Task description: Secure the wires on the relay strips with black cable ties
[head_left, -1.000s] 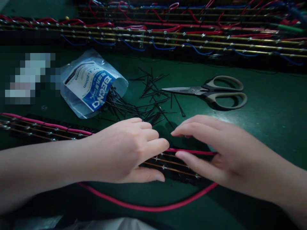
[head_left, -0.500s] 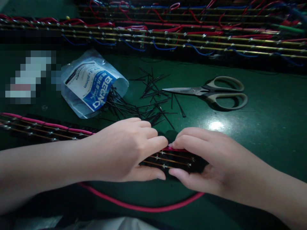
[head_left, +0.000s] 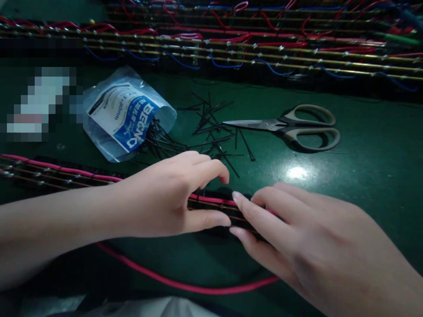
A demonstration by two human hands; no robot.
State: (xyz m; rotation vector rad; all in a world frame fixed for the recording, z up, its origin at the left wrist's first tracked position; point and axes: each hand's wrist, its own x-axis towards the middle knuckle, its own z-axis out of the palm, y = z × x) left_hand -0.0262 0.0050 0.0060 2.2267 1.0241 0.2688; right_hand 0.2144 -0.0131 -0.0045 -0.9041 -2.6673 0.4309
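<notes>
A dark strip with thin copper-coloured rods (head_left: pixel 48 182) runs from the left edge to beneath both hands. Along its far edge lies a pink-red cable (head_left: pixel 211 200), which also loops across the table nearer to me. My left hand (head_left: pixel 185 193) rests over the strip, thumb and index finger apart, with nothing seen between them. My right hand (head_left: pixel 297 237) is over the strip's right part, fingers and thumb spread, the index fingertip by the cable. The strip's right end is hidden behind this hand.
A plastic bag (head_left: pixel 127 116) spills black cable ties (head_left: pixel 211 119) onto the green table (head_left: pixel 373 176). Scissors (head_left: pixel 284 125) lie right of the ties, blades pointing left. Long strips with red and blue wires (head_left: pixel 257 48) cross the back. A blurred pale patch is at the left.
My left index finger has lifted and curled away from the cable, uncovering more of it. My right hand has shifted right and toward me, its fingers now more spread.
</notes>
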